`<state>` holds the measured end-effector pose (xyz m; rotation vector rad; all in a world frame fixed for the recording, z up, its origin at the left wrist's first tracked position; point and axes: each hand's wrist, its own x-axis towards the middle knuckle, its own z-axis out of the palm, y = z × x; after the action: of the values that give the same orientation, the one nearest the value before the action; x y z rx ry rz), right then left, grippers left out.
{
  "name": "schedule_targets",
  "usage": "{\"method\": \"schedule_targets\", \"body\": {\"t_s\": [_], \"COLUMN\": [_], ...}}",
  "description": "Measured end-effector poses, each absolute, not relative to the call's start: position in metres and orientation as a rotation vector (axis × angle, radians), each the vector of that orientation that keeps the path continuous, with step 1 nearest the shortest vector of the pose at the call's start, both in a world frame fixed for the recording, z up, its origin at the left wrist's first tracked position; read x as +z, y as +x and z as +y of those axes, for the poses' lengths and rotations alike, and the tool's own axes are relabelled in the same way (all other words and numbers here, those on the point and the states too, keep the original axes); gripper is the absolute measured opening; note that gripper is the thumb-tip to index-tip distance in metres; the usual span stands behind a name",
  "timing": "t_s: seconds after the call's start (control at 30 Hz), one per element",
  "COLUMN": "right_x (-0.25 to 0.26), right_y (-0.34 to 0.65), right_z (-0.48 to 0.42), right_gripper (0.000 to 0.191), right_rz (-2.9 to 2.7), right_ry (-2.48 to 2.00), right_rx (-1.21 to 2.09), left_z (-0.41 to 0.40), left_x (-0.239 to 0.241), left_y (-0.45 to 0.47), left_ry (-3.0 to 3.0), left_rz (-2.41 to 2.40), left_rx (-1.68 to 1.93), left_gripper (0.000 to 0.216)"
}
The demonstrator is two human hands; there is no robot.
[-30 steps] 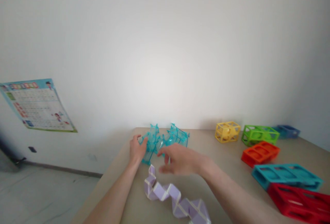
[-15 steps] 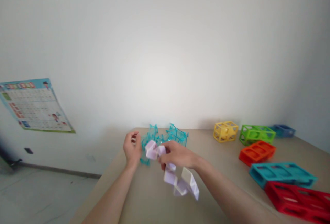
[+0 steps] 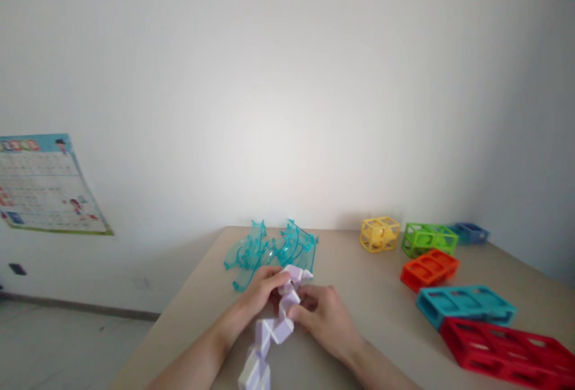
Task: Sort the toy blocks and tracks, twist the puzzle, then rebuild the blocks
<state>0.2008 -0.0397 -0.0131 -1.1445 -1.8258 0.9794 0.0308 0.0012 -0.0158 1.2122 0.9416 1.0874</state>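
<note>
The purple toy (image 3: 283, 330) is covering some fingers of the left hand (image 3: 260, 287), and the fingers of the right hand (image 3: 330, 321) are partly disappearing behind it. The bottom edge is cutting off the toy's near end and both forearms (image 3: 193, 363). The left edge is cropping the poster (image 3: 45, 189), whose print is blurring beyond reading. The red block (image 3: 503, 348) is running out of the right edge and hiding part of the turquoise block (image 3: 467, 301).
</note>
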Motion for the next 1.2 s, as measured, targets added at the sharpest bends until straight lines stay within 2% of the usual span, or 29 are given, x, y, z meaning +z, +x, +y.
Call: {"method": "schedule_targets", "body": {"t_s": [0.07,0.13,0.4,0.63,0.8,1.2], "right_x": [-0.013,-0.015,-0.018,-0.024,-0.028,-0.023], "right_y": [0.203,0.206,0.203,0.197,0.194,0.186], "right_z": [-0.032,-0.026,-0.018,-0.014,-0.011,-0.020], "right_gripper": [0.060,0.066,0.049,0.054,0.057,0.047], "right_rz": [-1.756,-1.654,-1.458,-1.547,-1.417,-0.919], "right_ry": [-1.250,-1.323,-1.136,-1.139,-1.107,-0.780], "right_rx": [0.921,0.901,1.094,1.085,1.271,1.838], "left_z": [0.002,0.000,-0.003,-0.004,0.001,-0.006], "left_x": [-0.012,-0.007,-0.011,-0.016,-0.022,-0.014], "left_y": [0.030,0.029,0.024,0.022,0.022,0.027], "left_ry": [1.134,1.060,1.034,0.963,0.968,1.204], "left_rz": [0.939,0.923,0.899,0.867,0.817,0.849], "left_rx": [1.141,1.138,0.917,0.647,0.665,0.784], "left_gripper": [0.031,0.034,0.052,0.061,0.053,0.059]}}
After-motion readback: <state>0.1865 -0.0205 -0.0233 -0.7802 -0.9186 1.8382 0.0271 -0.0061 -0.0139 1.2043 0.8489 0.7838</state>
